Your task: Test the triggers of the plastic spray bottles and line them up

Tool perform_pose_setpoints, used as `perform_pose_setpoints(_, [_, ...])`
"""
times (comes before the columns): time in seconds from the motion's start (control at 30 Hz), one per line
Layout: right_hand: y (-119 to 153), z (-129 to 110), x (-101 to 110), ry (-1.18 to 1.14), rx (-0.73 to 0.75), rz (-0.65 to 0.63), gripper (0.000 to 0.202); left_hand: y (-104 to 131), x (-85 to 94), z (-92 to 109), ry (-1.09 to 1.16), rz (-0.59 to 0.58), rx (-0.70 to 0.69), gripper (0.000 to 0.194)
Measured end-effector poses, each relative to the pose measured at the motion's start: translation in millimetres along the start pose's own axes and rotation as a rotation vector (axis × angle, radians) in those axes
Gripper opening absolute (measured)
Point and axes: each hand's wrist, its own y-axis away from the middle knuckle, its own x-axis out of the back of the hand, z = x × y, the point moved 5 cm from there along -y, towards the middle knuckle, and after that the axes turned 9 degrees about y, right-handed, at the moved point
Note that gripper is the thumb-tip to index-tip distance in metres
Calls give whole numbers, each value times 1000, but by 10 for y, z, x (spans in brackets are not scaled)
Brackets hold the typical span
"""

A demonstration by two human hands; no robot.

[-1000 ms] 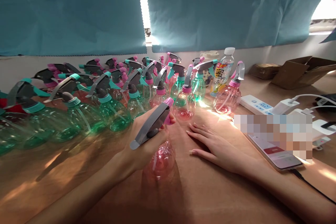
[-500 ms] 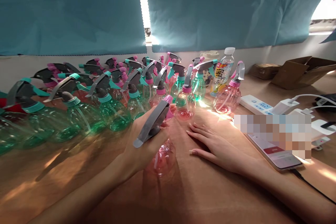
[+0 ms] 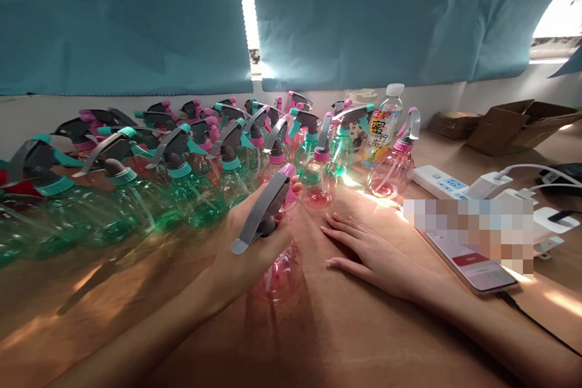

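Note:
My left hand (image 3: pixel 254 242) is wrapped round the neck of a pink spray bottle (image 3: pixel 284 276) with a grey and pink trigger head. That bottle stands upright on the brown table (image 3: pixel 364 339), its collar hidden by my fingers. To its right, my right hand (image 3: pixel 364 248) lies flat, palm down, fingers stretched out and holding nothing. Just beyond my hands stands another pink spray bottle (image 3: pixel 319 182), and a further pink spray bottle (image 3: pixel 391 167) is at the right. Green spray bottles (image 3: pixel 200 197) form a row on the left.
Many more spray bottles crowd the back by the wall. A drink bottle (image 3: pixel 384 124) and a beige cup (image 3: pixel 361 100) stand behind. On the right are a power strip (image 3: pixel 439 182) with chargers, a phone (image 3: pixel 470 264) on a cable, and an open cardboard box (image 3: pixel 513 127).
The whole view has shifted very slightly. Both hands and the spray bottle in my left hand stay in practically the same place.

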Motion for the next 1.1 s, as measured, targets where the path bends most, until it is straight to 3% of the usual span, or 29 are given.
perform_pose_setpoints(0.23, [-3,5,-2,4,1,4,69,-29,-54,71,30,-48,-9,44])
perform_pose_setpoints(0.53, [7,10,-7,-10,7,19,67,-38,-41,-26,-37,-98,-21,59])
perform_pose_setpoints(0.87, [0,4,-2,-13,11,29,66,-48,-43,-2,66,-101,5,34])
perform_pose_setpoints(1.1, [10,19,-15,-21,16,42,65,-49,-37,27,41,-102,28,28])
